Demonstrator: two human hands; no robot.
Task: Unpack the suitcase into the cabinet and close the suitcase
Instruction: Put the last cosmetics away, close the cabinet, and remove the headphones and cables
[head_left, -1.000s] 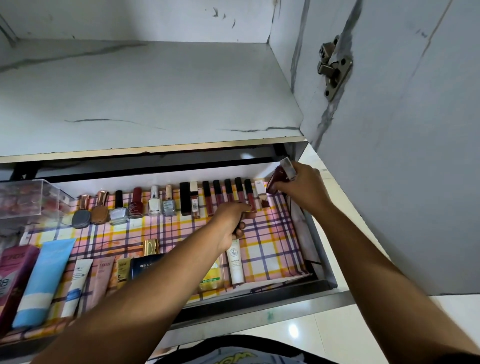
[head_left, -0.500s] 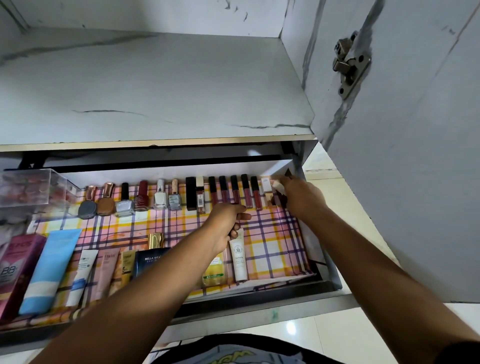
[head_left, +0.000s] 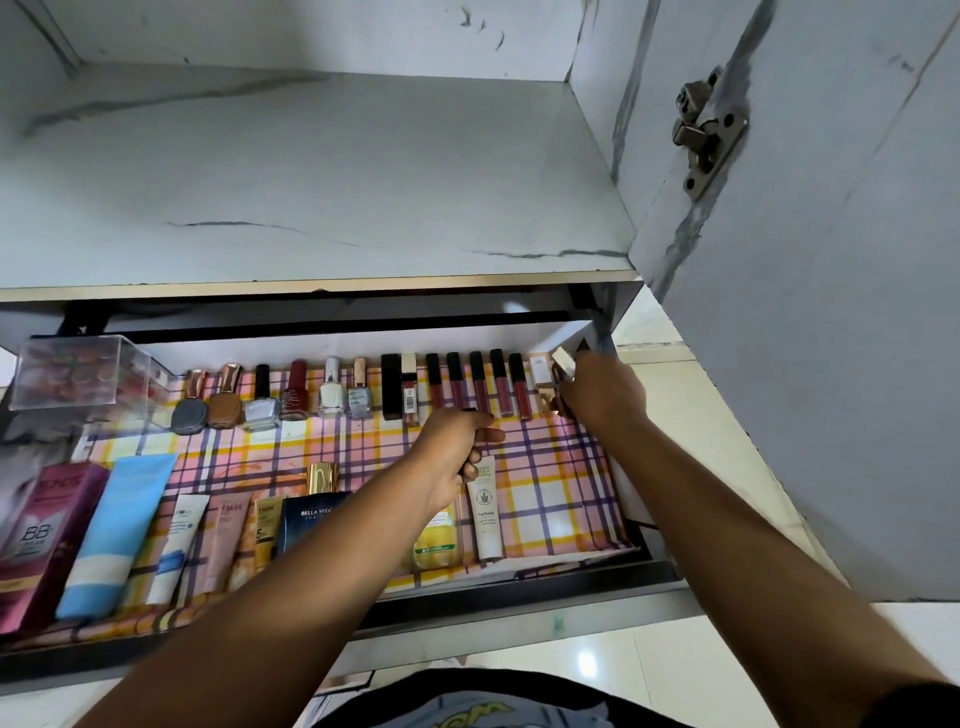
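A pulled-out cabinet drawer (head_left: 519, 587) with a checked liner holds rows of cosmetics. My right hand (head_left: 605, 395) is at the back right corner and pinches a dark red tube with a pale cap (head_left: 563, 362) at the right end of the lip tube row (head_left: 478, 384). My left hand (head_left: 452, 452) hovers over the middle of the drawer. Its fingers are curled round a small dark tube (head_left: 470, 410) of which only the tip shows. The suitcase is out of view.
Nail polish bottles (head_left: 332, 389) line the back, and a clear box (head_left: 78, 374) sits at the back left. Cream tubes and boxes (head_left: 119, 530) lie along the front. A bare shelf (head_left: 311, 182) lies above, with the open cabinet door (head_left: 831, 312) and its hinge (head_left: 706, 130) at right.
My right hand lowered the red tube from above the drawer into the back right corner, at the end of the row. My left hand barely moved.
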